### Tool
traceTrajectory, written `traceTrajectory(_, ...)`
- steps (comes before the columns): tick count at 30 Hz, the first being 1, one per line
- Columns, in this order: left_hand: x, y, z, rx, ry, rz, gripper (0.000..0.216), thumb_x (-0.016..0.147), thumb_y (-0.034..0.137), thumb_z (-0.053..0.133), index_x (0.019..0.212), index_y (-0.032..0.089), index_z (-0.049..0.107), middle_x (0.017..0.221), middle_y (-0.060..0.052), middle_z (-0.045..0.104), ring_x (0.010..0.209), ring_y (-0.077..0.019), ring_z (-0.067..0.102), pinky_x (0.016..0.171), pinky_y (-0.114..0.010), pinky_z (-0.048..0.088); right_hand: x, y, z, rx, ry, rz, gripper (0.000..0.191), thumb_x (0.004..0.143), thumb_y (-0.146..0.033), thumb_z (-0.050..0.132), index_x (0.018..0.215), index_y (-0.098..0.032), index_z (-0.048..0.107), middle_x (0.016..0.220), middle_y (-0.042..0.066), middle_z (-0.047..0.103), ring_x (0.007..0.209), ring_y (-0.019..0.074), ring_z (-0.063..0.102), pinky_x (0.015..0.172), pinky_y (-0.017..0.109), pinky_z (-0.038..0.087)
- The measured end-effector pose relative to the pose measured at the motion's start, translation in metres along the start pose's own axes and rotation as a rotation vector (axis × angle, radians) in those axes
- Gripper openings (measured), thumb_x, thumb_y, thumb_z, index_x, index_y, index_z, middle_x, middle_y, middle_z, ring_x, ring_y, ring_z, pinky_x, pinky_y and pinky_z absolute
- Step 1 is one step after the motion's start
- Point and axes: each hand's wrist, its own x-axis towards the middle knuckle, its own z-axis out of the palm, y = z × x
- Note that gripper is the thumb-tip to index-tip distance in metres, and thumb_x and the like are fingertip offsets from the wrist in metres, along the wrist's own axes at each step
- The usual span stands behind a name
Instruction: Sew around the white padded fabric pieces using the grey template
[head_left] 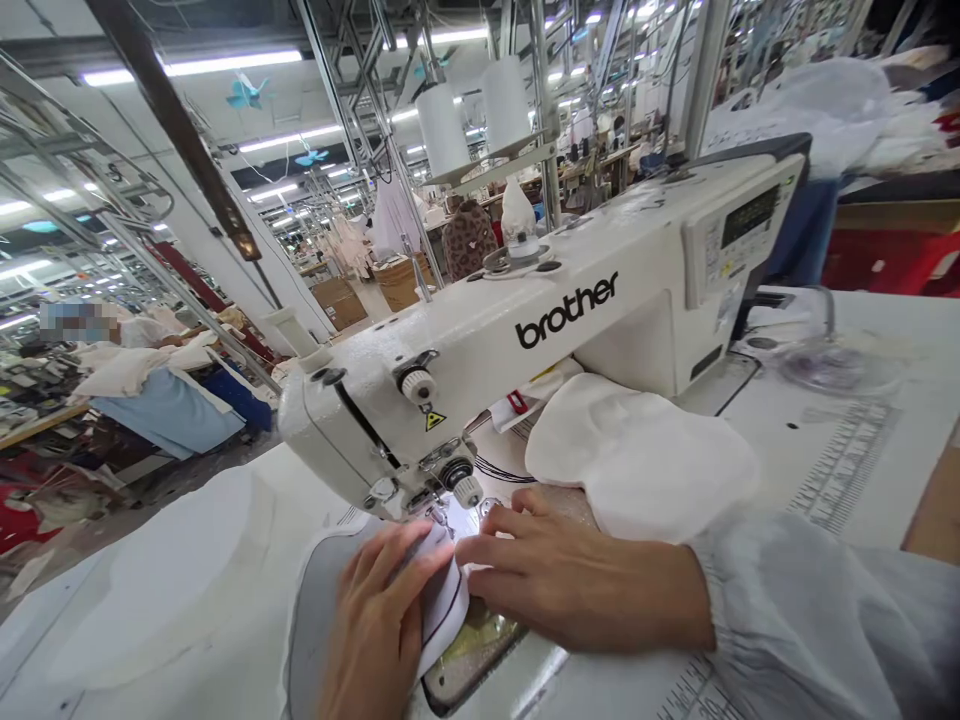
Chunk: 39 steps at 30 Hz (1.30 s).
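While cloth is seemingly sewn under the spread left hand, steady guiding seems needed; the right hand is curled, grip unclear.

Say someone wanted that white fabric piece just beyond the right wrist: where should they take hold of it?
I'd pinch the white fabric piece by its right-hand edge, coming from the right with the right hand. That rounded edge lies exposed on the table, whereas the left end sits close to the sewing machine. It looks soft, so a light pinch would probably do.
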Motion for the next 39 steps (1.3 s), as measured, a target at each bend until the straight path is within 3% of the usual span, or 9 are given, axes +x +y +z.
traceTrajectory(2, 0.002, 0.003, -0.001, -0.009, 0.017, 0.009, 0.036, 0.090, 0.012, 0.045, 0.107, 0.033, 0.068, 0.117, 0.001, 0.071, 0.107, -0.0196, 0.066, 0.087, -0.036, 0.055, 0.000, 0.001, 0.000, 0.015, -0.011, -0.041, 0.021, 0.105, -0.015, 0.041, 0.095, -0.017, 0.059, 0.119, 0.003, 0.063, 0.096, 0.0166, 0.050, 0.078, 0.035, 0.032)
traceTrajectory(6, 0.001, 0.004, 0.000, 0.009, -0.030, -0.004, 0.034, 0.090, 0.015, 0.047, 0.110, 0.034, 0.068, 0.121, 0.002, 0.070, 0.111, -0.0203, 0.065, 0.090, -0.038, 0.054, 0.001, 0.002, 0.002, 0.059, -0.032, -0.034, 0.016, 0.103, -0.015, 0.045, 0.099, -0.016, 0.060, 0.100, 0.002, 0.066, 0.094, 0.0155, 0.053, 0.084, 0.035, 0.034)
traceTrajectory(10, -0.002, 0.003, 0.000, 0.030, -0.087, -0.010, 0.032, 0.089, 0.020, 0.052, 0.114, 0.034, 0.066, 0.126, 0.002, 0.067, 0.114, -0.0217, 0.063, 0.092, -0.041, 0.053, 0.001, 0.001, 0.000, 0.073, -0.027, -0.030, 0.022, 0.105, -0.017, 0.040, 0.096, -0.016, 0.060, 0.097, 0.003, 0.067, 0.092, 0.0150, 0.055, 0.085, 0.034, 0.033)
traceTrajectory(17, 0.001, 0.008, 0.000, 0.038, -0.062, -0.040, 0.021, 0.090, 0.038, 0.060, 0.109, 0.033, 0.067, 0.120, 0.000, 0.070, 0.110, -0.0226, 0.065, 0.090, -0.041, 0.054, 0.002, 0.001, -0.002, 0.078, -0.032, 0.003, 0.025, 0.106, -0.023, 0.037, 0.100, -0.017, 0.061, 0.098, 0.001, 0.068, 0.091, 0.0169, 0.055, 0.083, 0.035, 0.032)
traceTrajectory(24, 0.003, 0.007, 0.002, 0.036, -0.018, -0.051, 0.020, 0.090, 0.038, 0.060, 0.109, 0.033, 0.066, 0.119, 0.001, 0.071, 0.105, -0.0224, 0.067, 0.088, -0.042, 0.055, 0.001, 0.002, -0.002, 0.087, -0.050, 0.053, 0.017, 0.104, -0.026, 0.044, 0.114, -0.021, 0.056, 0.108, 0.000, 0.067, 0.095, 0.0190, 0.055, 0.084, 0.038, 0.031)
traceTrajectory(34, 0.002, 0.010, 0.007, -0.011, -0.018, -0.154, 0.018, 0.092, 0.036, 0.058, 0.106, 0.032, 0.067, 0.112, -0.001, 0.071, 0.104, -0.0229, 0.064, 0.088, -0.041, 0.054, 0.002, 0.002, -0.003, 0.121, -0.034, 0.064, 0.017, 0.103, -0.025, 0.042, 0.107, -0.019, 0.058, 0.105, 0.001, 0.066, 0.097, 0.0176, 0.054, 0.085, 0.036, 0.030)
traceTrajectory(39, 0.001, 0.010, 0.012, -0.047, -0.021, -0.243, 0.022, 0.093, 0.037, 0.054, 0.106, 0.029, 0.069, 0.110, -0.005, 0.070, 0.106, -0.0265, 0.062, 0.092, -0.048, 0.053, 0.003, 0.003, -0.005, 0.087, -0.045, 0.054, 0.022, 0.103, -0.025, 0.042, 0.095, -0.017, 0.061, 0.097, 0.002, 0.063, 0.088, 0.0161, 0.052, 0.081, 0.034, 0.030)
